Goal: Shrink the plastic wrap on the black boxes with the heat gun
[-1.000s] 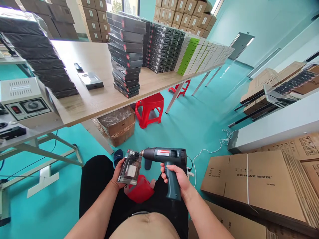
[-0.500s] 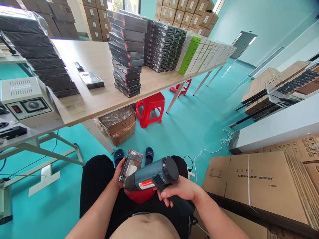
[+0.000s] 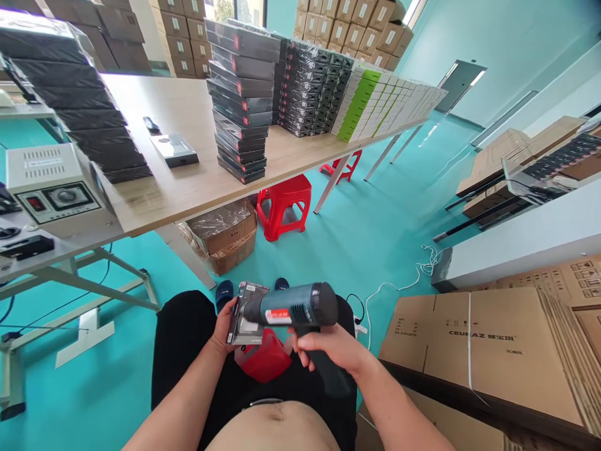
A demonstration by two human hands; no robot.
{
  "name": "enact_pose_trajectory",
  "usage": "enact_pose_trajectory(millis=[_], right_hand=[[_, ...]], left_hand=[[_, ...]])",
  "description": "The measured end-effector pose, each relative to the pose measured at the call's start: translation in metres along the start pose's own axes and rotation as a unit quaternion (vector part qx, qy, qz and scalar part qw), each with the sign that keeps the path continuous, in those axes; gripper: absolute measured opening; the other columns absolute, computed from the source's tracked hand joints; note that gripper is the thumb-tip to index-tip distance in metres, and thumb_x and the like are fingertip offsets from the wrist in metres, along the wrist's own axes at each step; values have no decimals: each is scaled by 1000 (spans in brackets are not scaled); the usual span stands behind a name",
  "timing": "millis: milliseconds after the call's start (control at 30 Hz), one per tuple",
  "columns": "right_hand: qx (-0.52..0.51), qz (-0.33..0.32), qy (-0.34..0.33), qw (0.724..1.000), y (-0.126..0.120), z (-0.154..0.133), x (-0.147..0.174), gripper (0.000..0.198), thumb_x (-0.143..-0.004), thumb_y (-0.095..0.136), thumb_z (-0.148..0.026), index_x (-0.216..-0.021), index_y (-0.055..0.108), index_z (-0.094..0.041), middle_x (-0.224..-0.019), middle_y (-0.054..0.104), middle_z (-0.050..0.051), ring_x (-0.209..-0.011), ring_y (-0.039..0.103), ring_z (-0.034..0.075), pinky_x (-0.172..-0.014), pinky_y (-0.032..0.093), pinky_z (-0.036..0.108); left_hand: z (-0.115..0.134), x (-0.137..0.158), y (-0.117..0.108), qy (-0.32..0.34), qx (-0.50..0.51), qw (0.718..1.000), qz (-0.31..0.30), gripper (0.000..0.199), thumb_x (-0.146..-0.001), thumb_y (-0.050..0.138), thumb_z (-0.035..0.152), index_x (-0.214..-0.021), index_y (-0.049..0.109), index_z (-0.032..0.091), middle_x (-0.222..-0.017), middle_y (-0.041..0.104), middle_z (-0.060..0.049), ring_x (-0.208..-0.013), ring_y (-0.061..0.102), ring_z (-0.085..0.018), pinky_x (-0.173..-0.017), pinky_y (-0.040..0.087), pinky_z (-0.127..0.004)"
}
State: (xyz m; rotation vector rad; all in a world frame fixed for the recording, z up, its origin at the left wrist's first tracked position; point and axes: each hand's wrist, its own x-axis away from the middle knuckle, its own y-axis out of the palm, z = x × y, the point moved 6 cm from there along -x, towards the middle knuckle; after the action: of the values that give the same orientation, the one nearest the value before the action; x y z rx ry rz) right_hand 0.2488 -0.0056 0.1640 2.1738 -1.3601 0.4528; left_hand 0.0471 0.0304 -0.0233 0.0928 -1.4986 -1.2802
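My left hand (image 3: 224,326) grips a flat dark box (image 3: 256,294) with a glossy face by its left edge, above my lap. Wrapped round the handle of a dark teal heat gun (image 3: 291,305) is my right hand (image 3: 323,344). The nozzle points left, over the box face, and covers part of it. Whether nozzle and box touch, I cannot tell. Below them, between my thighs, shows part of a red seat (image 3: 265,360).
A wooden table (image 3: 188,194) ahead bears a stack of dark boxes (image 3: 241,100) and rows of wrapped boxes. Left stands a beige control unit (image 3: 56,188). A red stool (image 3: 284,207) and an open carton (image 3: 225,238) are below. Flattened cartons (image 3: 469,351) lie right, near a white cable (image 3: 399,287).
The heat gun has swung up to a more level position, its nozzle moving from the box's lower edge onto its face. The box has turned slightly and shows more of its front.
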Motion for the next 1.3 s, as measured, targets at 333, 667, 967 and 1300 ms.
enact_pose_trajectory(millis=[333, 667, 967, 1300], right_hand=[[-58, 105, -38, 992, -18, -6, -21, 34, -70, 68, -32, -98, 65, -13, -77, 67, 4, -59, 61, 14, -50, 50, 25], [-27, 45, 10, 999, -25, 12, -7, 32, -70, 67, -28, -98, 64, -11, -77, 67, 6, -58, 62, 15, -48, 48, 25], [23, 0, -4, 1000, -6, -7, -12, 24, -70, 67, -29, -88, 67, -13, -71, 65, 3, -57, 60, 13, -52, 49, 25], [21, 83, -32, 996, -35, -8, -11, 29, -73, 64, -28, -98, 65, -14, -73, 64, 3, -59, 60, 14, -53, 50, 26]], left_hand=[[-1, 2, 0, 2, -4, 1000, -8, 44, -78, 58, 45, -106, 65, 12, -90, 72, -15, -86, 69, -34, -71, 55, -44], [-1, -2, 0, 2, -7, 1000, 1, 38, -77, 59, 43, -99, 65, 12, -90, 72, -15, -86, 69, -34, -73, 54, -44], [-1, -3, -5, -8, -9, 1000, -17, 38, -81, 57, 41, -102, 65, 11, -86, 73, -12, -86, 70, -32, -75, 55, -42], [0, -5, -8, 0, -7, 1000, -15, 40, -79, 60, 42, -103, 65, 10, -94, 73, -15, -88, 69, -34, -81, 54, -48]])
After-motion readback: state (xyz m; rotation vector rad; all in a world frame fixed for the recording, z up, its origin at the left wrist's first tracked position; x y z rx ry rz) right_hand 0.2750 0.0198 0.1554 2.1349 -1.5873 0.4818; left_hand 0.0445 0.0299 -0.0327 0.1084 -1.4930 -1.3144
